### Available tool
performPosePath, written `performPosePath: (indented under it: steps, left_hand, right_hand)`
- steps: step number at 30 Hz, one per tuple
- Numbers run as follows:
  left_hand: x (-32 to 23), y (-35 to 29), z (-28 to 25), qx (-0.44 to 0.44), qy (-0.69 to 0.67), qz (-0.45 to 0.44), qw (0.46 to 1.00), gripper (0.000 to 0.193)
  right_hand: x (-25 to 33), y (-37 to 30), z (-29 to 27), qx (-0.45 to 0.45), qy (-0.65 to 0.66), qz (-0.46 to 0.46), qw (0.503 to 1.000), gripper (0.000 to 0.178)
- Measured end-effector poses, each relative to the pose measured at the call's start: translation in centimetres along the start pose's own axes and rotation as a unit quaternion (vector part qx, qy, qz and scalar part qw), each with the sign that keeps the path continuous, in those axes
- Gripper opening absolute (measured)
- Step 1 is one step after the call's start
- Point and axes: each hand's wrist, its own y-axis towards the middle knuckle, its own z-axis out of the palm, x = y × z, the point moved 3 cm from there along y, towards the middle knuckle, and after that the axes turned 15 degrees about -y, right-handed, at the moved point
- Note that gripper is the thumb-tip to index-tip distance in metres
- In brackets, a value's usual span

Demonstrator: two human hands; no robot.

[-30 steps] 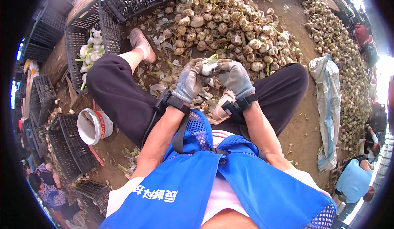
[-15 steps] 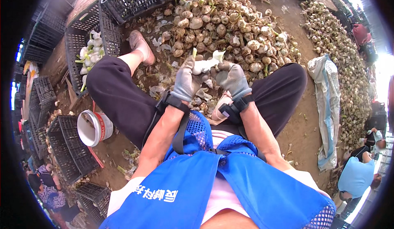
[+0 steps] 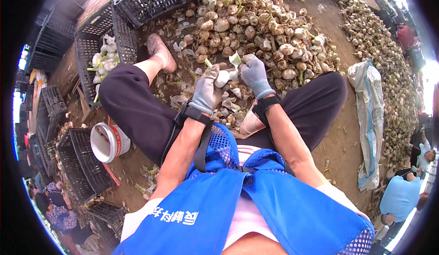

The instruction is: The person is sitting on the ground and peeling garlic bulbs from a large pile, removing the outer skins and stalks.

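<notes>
My left hand [image 3: 207, 86], in a grey work glove, is closed around a white garlic bulb [image 3: 222, 78] with a short green stem standing up past the fingers. Just to its right, my right hand [image 3: 256, 74], gloved as well, pinches a pale strip of garlic skin [image 3: 235, 62] that still reaches down toward the bulb. Both hands are above loose garlic skins [image 3: 231, 104] scattered between my legs. Beyond them rises a heap of unpeeled, soil-stained garlic bulbs [image 3: 274, 35].
On the left, a black crate [image 3: 125, 40] holds peeled white garlic bulbs. A white bucket [image 3: 104, 143] and another black crate [image 3: 84, 163] stand nearer. At right lie a crumpled woven sack [image 3: 368, 122] and a long garlic pile [image 3: 388, 85]. Other people sit at both edges.
My right hand has moved up and turned, pulling the strip of skin upward. More of the smooth white bulb shows in my left hand, which has barely moved.
</notes>
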Motion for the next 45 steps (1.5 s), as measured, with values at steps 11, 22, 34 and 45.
performPosePath:
  steps: [11, 22, 34, 45]
  left_hand:
    - [-0.4, 1.4, -1.4, -0.002, -0.222, -0.040, 0.974, 0.024]
    - [-3.0, 1.5, -1.8, -0.002, -0.238, 0.030, 0.971, 0.040]
    - [-3.2, 0.8, -0.5, -0.097, 0.163, 0.221, 0.957, 0.038]
    - [-3.5, 0.9, 0.4, -0.109, 0.197, 0.281, 0.933, 0.027]
  right_hand:
    - [-1.6, -0.9, 3.1, 0.121, -0.101, 0.085, 0.984, 0.019]
    - [-0.2, -2.5, 4.6, 0.327, -0.238, -0.026, 0.914, 0.036]
    - [5.8, -2.9, 1.3, 0.237, 0.516, 0.209, 0.796, 0.020]
    - [6.1, -3.6, 0.6, 0.247, 0.550, 0.260, 0.754, 0.018]
